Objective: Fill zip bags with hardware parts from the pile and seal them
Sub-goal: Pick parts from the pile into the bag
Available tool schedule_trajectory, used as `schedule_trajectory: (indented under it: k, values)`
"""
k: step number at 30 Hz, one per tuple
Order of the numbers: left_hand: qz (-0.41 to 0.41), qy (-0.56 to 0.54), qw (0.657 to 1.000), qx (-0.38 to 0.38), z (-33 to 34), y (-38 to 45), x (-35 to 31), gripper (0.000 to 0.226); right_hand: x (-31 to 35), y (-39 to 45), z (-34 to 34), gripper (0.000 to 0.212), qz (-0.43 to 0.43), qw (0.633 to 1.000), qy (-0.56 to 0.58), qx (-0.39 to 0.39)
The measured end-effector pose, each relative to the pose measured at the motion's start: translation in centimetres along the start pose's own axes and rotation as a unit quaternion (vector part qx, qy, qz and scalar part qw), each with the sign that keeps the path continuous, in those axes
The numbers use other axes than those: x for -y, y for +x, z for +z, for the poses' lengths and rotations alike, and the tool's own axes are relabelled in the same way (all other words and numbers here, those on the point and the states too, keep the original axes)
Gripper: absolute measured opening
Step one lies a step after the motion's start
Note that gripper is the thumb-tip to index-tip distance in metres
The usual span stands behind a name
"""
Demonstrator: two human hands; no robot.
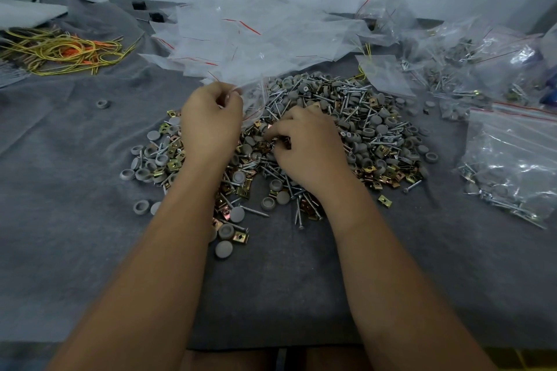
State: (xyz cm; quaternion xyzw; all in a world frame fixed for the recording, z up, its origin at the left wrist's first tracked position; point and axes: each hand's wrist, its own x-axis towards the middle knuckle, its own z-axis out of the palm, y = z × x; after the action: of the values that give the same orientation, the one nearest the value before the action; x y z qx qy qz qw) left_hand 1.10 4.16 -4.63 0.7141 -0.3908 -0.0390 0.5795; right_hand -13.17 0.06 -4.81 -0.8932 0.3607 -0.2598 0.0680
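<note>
A pile of hardware parts covers the middle of the grey cloth: silver screws, grey round caps and brass-coloured clips. My left hand pinches the mouth of a clear zip bag at the pile's far left edge. My right hand lies on the pile with fingers curled round a few brass clips, just right of the bag's opening. What the bag contains is hard to see.
A heap of empty zip bags with red seal lines lies behind the pile. Filled bags lie at the right. Yellow and orange cords lie at the far left. Loose caps are scattered on the cloth.
</note>
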Motion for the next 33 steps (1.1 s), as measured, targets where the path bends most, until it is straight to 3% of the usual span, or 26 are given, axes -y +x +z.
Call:
schedule_trajectory:
  k: [14,33]
  values:
    - [-0.007,0.006,0.999,0.052,0.41,-0.04,0.38,0.019,-0.34,-0.05,-0.32,0.023,-0.019,0.999,-0.012,0.049]
    - [0.005,0.014,0.998,0.058,0.66,0.22,0.87,0.021,-0.32,-0.12,0.19,0.021,-0.008,0.998,-0.060,0.010]
